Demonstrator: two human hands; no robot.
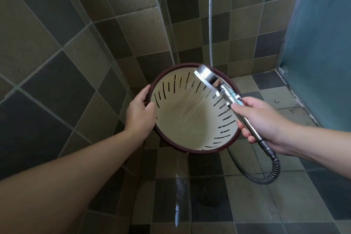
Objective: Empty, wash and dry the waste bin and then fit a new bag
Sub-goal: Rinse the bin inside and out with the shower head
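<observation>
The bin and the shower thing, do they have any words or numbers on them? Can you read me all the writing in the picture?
There is no writing to read here.
The waste bin: plain cream inside with slots and a dark rim, no label in view.
The shower head: shiny metal, no brand or number shows.
The wall tiles and the frosted door: no signs or letters.

Corner of shower area. Walls (57,24) clad in square matte ceramic tiles, mixed olive-tan and dark grey-brown, pale grout. Floor (237,205) tiled in the same mix; wet, with a bright glossy reflection patch. Frosted blue-green glass panel (322,53) stands at right, its base meeting the floor.
</observation>
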